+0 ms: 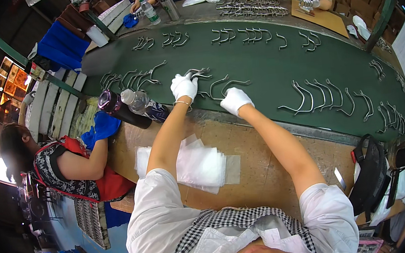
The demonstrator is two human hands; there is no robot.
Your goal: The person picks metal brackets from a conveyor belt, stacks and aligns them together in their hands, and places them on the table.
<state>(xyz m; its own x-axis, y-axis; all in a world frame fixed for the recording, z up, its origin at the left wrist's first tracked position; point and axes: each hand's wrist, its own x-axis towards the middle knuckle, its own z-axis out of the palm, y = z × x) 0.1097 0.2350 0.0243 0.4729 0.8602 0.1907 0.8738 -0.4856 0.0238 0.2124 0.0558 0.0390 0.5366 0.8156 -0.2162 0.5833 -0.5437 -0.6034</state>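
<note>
My left hand, in a white glove, is closed around several bent metal rods with a silvery shine; their ends stick out past the fingers to the right. To its right, my right hand, also gloved in white, has its fingers curled at the near end of another bent metal rod. A similar rod lies on the green belt between the two hands. The undersides of both hands are hidden, so the exact grip cannot be seen.
More rods lie in groups along the belt. A dark flask and a plastic bottle stand left of my left forearm. Clear plastic bags lie on the wooden table. A black bag sits right. Co-workers are left and across.
</note>
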